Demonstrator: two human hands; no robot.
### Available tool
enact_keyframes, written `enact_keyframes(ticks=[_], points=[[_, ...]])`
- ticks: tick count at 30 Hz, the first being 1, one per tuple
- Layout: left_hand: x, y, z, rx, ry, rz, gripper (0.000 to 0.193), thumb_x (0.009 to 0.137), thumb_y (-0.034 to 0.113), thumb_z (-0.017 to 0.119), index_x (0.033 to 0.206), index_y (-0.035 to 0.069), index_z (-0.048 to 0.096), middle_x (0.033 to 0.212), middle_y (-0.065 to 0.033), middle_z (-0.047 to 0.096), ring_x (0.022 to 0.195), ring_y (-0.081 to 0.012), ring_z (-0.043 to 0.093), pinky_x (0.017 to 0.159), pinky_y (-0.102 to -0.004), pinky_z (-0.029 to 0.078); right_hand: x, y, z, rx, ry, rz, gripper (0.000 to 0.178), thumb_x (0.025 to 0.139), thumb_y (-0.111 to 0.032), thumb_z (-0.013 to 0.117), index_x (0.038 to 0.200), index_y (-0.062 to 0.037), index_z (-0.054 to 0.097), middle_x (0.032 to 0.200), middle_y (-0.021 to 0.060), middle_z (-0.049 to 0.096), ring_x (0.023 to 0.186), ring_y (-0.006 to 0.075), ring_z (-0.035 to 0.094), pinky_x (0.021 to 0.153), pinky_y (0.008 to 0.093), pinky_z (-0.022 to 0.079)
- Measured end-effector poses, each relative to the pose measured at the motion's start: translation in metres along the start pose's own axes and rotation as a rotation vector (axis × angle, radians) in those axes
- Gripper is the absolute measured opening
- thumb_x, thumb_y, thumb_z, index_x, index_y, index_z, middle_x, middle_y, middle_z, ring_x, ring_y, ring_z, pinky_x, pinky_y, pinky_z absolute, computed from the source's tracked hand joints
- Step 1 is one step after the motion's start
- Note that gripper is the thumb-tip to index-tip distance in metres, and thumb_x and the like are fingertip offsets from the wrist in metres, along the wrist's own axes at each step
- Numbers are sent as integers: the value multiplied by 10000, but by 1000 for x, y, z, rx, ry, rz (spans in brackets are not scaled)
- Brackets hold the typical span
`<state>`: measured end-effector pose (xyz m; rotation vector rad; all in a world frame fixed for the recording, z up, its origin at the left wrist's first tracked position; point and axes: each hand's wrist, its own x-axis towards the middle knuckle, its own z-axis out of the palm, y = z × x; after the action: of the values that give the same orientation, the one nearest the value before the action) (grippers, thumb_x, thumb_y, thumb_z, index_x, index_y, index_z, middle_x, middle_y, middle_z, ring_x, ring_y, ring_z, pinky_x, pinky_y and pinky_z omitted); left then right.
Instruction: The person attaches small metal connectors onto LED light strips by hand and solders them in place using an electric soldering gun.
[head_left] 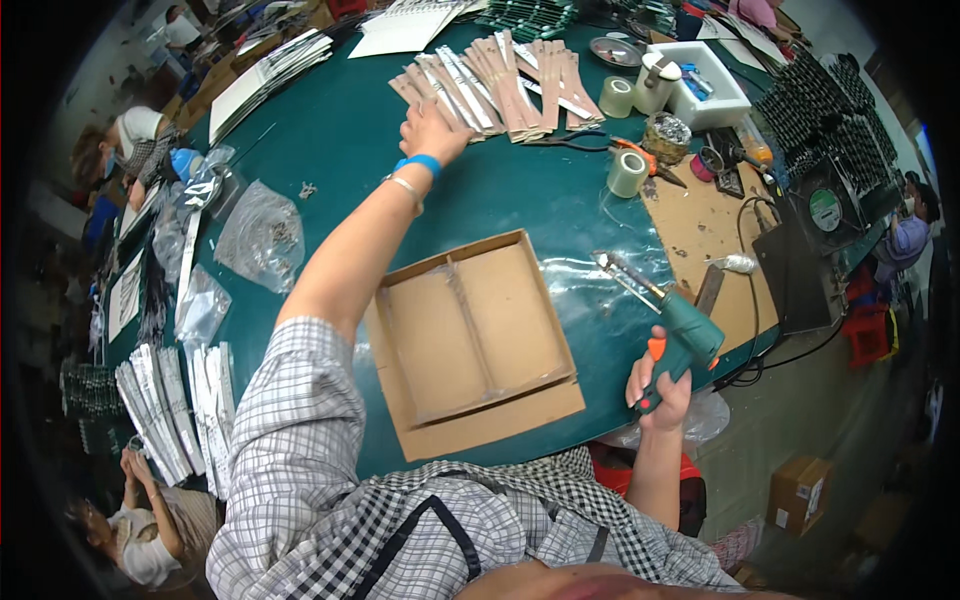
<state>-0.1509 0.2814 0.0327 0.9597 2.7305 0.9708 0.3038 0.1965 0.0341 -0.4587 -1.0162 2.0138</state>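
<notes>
My left hand [432,132] reaches to the back of the table, fingers apart, over the near ends of a fanned pile of pinkish-brown and silvery strips [505,85]. Its fingertips touch or nearly touch the leftmost strips; no strip is lifted. In my right hand [664,392] is a green soldering gun [690,328] with an orange trigger, its metal tip pointing up and left. Between my arms lies a shallow cardboard box [520,300], open at the top, with a divider down its middle and a flap toward me.
Tape rolls [627,173], orange-handled pliers [655,168] and a white foam box [715,95] stand at the back right. A cardboard sheet [690,230] lies beneath a cable. Clear plastic bags [262,235] and silvery strips [160,410] lie left. Other people sit around the table.
</notes>
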Motion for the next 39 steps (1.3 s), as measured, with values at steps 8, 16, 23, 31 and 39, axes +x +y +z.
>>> enact_keyframes(ticks=[8,16,23,31,39], points=[[46,44,42,95,-14,-185,837,684,442,700,1424,243,362,1543,-101,132,1377,-422,180,1056,-624,204,-3,-2,0,90,1,41,642,816,-135,676,1328,57,341,683,113,516,523,195,545,431,288,469],[63,40,64,555,-34,300,412,832,358,487,1216,286,619,1448,1,399,1350,-318,305,1034,-652,195,-1,-4,-2,87,-19,49,669,816,-153,684,1331,73,321,688,110,517,520,195,546,412,284,468],[61,39,34,518,-157,172,447,840,379,458,1244,250,598,1430,-50,420,1300,-314,391,1044,-675,138,-1,-8,-3,82,3,61,675,809,-153,687,1320,81,313,683,114,515,518,199,549,411,287,471],[65,19,67,498,67,456,352,846,311,494,1170,296,630,1362,-19,460,1345,-288,313,1028,-682,191,-1,-7,0,98,16,78,711,798,-166,731,1333,73,328,692,113,526,542,200,559,455,292,482],[68,26,41,514,-107,249,382,826,472,548,1144,282,643,1391,9,435,1319,-302,333,983,-709,221,-1,-8,-2,124,7,73,687,815,-133,696,1343,84,315,705,121,533,548,205,560,460,296,483]])
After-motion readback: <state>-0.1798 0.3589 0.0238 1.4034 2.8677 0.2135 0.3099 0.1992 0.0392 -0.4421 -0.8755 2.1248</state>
